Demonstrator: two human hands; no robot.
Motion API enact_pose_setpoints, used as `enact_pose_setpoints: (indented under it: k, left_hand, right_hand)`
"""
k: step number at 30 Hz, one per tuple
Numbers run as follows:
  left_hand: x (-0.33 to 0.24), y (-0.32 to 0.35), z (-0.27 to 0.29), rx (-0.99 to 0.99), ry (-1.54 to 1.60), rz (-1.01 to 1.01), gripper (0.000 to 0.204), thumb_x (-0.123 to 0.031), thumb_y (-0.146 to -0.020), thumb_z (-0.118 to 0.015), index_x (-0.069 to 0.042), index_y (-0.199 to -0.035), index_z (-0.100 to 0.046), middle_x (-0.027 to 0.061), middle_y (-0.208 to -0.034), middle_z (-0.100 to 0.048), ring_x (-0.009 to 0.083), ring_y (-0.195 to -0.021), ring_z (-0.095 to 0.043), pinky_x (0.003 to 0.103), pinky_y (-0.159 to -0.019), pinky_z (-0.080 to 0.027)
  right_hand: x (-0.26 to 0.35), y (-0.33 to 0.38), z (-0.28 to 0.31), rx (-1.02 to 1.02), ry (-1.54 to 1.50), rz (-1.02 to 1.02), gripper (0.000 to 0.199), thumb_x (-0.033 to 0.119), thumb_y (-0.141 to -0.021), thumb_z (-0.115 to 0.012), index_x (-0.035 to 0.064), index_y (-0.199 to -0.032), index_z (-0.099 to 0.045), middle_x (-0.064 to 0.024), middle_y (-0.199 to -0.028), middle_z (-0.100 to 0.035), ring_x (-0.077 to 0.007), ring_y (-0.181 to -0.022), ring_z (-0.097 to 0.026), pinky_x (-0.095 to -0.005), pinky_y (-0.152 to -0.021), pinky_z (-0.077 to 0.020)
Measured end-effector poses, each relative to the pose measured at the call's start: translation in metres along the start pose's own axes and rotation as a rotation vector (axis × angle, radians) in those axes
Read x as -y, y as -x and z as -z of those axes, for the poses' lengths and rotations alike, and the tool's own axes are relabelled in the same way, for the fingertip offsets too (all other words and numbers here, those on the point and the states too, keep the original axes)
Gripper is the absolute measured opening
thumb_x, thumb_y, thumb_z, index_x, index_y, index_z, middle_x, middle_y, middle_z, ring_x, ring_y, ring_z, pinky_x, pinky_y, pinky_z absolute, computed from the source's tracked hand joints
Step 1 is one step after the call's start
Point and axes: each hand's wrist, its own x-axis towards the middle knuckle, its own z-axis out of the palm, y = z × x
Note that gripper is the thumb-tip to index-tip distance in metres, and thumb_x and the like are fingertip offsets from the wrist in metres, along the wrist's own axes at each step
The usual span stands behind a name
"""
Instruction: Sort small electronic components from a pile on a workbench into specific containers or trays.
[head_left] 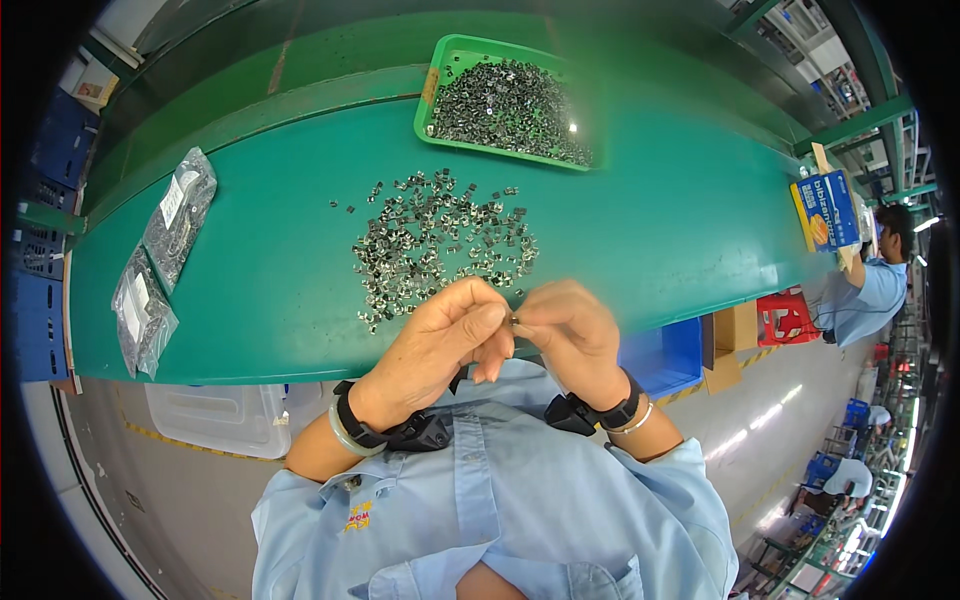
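Observation:
My left hand [450, 335] and my right hand [570, 330] meet at the near edge of the green table. Between the right thumb and fingertips sits a small dark metal part [514, 321], pinched, with its exact kind too small to make out. The left fingers curl in right beside it, and whether they also grip something is hidden. Just beyond my hands spreads a loose pile of small black and silver metal parts [430, 245]. Farther back, a green tray [432, 118] holds a great heap of similar parts.
Two clear plastic bags of parts [180, 220] lie at the table's left. A blue and yellow box [828, 210] stands at the right end, near another person [868, 290]. Below the front edge are a blue bin [665, 360] and a clear plastic tub [220, 415].

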Motion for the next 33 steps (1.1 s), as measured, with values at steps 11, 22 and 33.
enact_pose_setpoints:
  k: [11, 22, 33]
  left_hand:
    - [0.002, -0.001, 0.0, 0.007, 0.0, -0.003, 0.02, -0.024, -0.097, -0.048, -0.005, -0.095, -0.05, 0.0048, -0.077, -0.059, 0.0094, -0.06, -0.054, 0.021, -0.049, -0.041]
    - [-0.014, 0.014, 0.015, -0.179, -0.007, -0.226, 0.017, -0.02, -0.096, -0.048, -0.003, -0.1, -0.052, 0.0055, -0.074, -0.058, 0.0107, -0.056, -0.052, 0.023, -0.048, -0.041]
    - [-0.009, 0.014, 0.022, -0.151, 0.007, -0.159, 0.017, -0.018, -0.096, -0.048, -0.002, -0.1, -0.052, 0.0057, -0.074, -0.058, 0.0105, -0.057, -0.052, 0.023, -0.049, -0.041]
  right_hand:
    - [0.004, -0.003, 0.003, 0.003, 0.059, -0.046, 0.013, -0.001, -0.076, -0.069, 0.0042, -0.084, -0.061, -0.0067, -0.083, -0.063, -0.0187, -0.076, -0.061, -0.0283, -0.064, -0.0499]
    - [-0.026, -0.143, 0.073, -0.033, 0.677, 0.144, 0.009, 0.008, -0.081, -0.065, 0.0009, -0.087, -0.062, -0.0074, -0.081, -0.062, -0.0185, -0.075, -0.06, -0.0271, -0.069, -0.0486]
    - [0.008, -0.025, 0.042, 0.416, 0.473, -0.034, 0.014, 0.005, -0.075, -0.068, 0.0039, -0.089, -0.063, -0.0082, -0.086, -0.061, -0.0239, -0.078, -0.06, -0.0317, -0.067, -0.0477]
